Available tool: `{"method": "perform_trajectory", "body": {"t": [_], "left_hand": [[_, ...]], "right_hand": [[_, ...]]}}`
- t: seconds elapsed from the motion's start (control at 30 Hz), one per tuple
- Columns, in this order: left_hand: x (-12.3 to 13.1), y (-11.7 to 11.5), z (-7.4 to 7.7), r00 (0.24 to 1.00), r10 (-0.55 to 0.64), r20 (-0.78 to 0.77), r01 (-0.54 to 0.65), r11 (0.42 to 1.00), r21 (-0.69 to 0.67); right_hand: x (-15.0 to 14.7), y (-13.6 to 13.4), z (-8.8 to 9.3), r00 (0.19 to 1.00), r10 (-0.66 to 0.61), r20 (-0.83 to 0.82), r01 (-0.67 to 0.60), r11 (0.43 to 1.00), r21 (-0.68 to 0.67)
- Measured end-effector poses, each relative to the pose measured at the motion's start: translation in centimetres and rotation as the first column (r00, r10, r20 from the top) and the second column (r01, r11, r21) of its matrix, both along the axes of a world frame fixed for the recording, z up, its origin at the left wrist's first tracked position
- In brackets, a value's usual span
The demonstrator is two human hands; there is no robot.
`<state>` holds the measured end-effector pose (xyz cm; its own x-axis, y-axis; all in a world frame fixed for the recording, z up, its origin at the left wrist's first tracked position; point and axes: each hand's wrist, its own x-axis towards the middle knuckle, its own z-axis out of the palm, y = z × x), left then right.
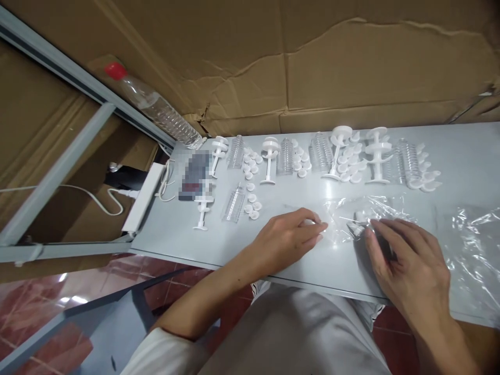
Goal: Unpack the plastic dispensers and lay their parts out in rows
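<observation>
A crinkled clear plastic bag (336, 211) with white plastic pieces (356, 228) inside lies in front of me. At its left side is my left hand (291, 237), thumb and fingers pinched together around something whitish that is mostly hidden. My right hand (410, 255) grips the bag's right part, its thumb and fingertips close to the white pieces. Behind the bag are white plungers (378, 156) with round discs, clear ribbed barrels (322, 151) and piles of small white nozzles (351, 164), set out in groups. Another plunger (202, 211), barrel (234, 204) and nozzles (253, 205) lie nearer, left.
More clear plastic wrap (474, 255) spreads on the grey table (187, 245) at right. A red-capped water bottle (156, 107) leans at the back left, near a blurred-out dark object (195, 174) and a white power strip (144, 198). Cardboard (336, 67) walls the back.
</observation>
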<state>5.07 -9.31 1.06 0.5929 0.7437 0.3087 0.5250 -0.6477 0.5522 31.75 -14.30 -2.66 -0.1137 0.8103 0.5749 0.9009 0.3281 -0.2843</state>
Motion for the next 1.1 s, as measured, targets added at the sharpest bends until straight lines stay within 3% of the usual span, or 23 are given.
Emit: {"method": "perform_trajectory", "body": {"t": [0.07,0.13,0.27,0.37,0.53,0.77,0.93,1.1], "left_hand": [[0.7,0.9,-0.1,0.990,-0.132,-0.043,0.129,0.990,-0.057],[1.6,1.8,-0.7,0.982,-0.182,-0.058,0.174,0.977,-0.121],[3.3,2.4,-2.4,0.997,-0.068,-0.046,0.061,0.988,-0.141],[3.8,2.2,-2.7,0.992,-0.069,-0.106,0.058,0.993,-0.105],[3.9,1.6,-2.3,0.993,-0.108,-0.037,0.101,0.981,-0.163],[4.6,1.2,-1.4,0.997,0.045,-0.059,-0.065,0.910,-0.410],[4.5,0.7,-0.9,0.992,-0.007,-0.129,-0.045,0.916,-0.398],[4.4,0.3,-1.2,0.993,0.053,-0.102,-0.089,0.914,-0.396]], "right_hand": [[0.0,0.2,0.1,1.000,0.008,0.028,-0.008,1.000,0.000],[0.0,0.4,0.1,0.998,0.020,0.052,-0.020,1.000,0.006],[0.0,0.3,-0.2,0.997,0.035,0.069,-0.033,0.999,-0.025],[-0.1,0.1,-0.5,0.997,0.041,0.071,-0.040,0.999,-0.023],[-0.6,0.2,-0.8,0.997,0.025,0.079,-0.027,0.999,0.026],[-1.3,0.0,-0.9,0.997,0.071,0.020,-0.071,0.997,-0.003],[-1.9,-0.2,-1.0,0.994,0.083,-0.067,-0.084,0.996,-0.002],[-1.8,-0.4,-0.9,0.984,0.111,-0.140,-0.114,0.993,-0.010]]}}
